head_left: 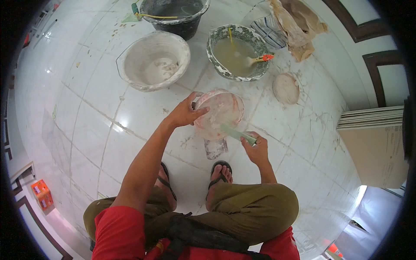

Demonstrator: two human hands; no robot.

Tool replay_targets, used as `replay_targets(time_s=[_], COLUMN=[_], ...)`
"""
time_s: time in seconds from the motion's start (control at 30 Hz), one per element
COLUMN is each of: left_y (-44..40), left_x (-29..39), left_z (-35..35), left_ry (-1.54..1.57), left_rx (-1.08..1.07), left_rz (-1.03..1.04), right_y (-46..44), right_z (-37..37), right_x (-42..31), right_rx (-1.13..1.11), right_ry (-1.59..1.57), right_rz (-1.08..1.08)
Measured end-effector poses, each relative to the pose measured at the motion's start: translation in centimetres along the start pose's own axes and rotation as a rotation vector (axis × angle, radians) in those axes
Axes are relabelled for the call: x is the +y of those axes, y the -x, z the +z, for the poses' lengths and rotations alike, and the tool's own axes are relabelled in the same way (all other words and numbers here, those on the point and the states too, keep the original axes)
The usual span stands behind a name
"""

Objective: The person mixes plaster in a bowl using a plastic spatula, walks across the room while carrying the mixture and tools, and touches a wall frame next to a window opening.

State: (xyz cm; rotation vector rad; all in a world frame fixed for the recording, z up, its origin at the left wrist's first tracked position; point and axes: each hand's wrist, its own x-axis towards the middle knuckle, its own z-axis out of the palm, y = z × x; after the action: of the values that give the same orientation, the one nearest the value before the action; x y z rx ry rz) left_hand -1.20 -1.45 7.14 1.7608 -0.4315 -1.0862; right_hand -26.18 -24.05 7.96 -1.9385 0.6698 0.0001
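My left hand [188, 110] grips the left rim of a small round bowl [221, 104] with pinkish stains, its thumb over the edge. Between the fingers of my right hand [255, 147] is a pale green tool [237, 133], whose far end reaches into the bowl's lower right side and looks blurred. Beneath the bowl's near edge, a whitish smeared flat piece [216, 148] lies on the tiles.
A whitish bucket [151, 65], a dark tub [175, 21] and a bucket of cloudy water [232, 56] with a brush [262, 58] stand ahead. A round container [286, 88] and brown paper [299, 26] are right of them. Stacked boards [372, 143] stand far right.
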Motion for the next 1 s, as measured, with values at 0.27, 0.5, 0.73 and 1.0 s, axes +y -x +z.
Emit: replay_targets(time_s=[0.27, 0.5, 0.73, 1.0], left_y=[-0.4, 0.4, 1.2, 0.6], left_x=[-0.8, -0.1, 1.1, -0.6], left_z=[-0.1, -0.5, -0.3, -0.4], left_ry=[-0.033, 0.04, 0.068, 0.166], left_rx=[0.028, -0.028, -0.018, 0.004], left_rz=[-0.071, -0.06, -0.099, -0.096], right_y=[0.1, -3.7, -5.1, -1.9], right_z=[2.4, 0.3, 3.5, 3.4], right_x=[-0.7, -2.6, -2.7, -2.3], right_rx=[-0.23, -0.03, -0.004, -0.278], right_ry=[0.18, 0.499, 0.795, 0.836], right_rz=[-0.31, -0.594, -0.56, -0.597])
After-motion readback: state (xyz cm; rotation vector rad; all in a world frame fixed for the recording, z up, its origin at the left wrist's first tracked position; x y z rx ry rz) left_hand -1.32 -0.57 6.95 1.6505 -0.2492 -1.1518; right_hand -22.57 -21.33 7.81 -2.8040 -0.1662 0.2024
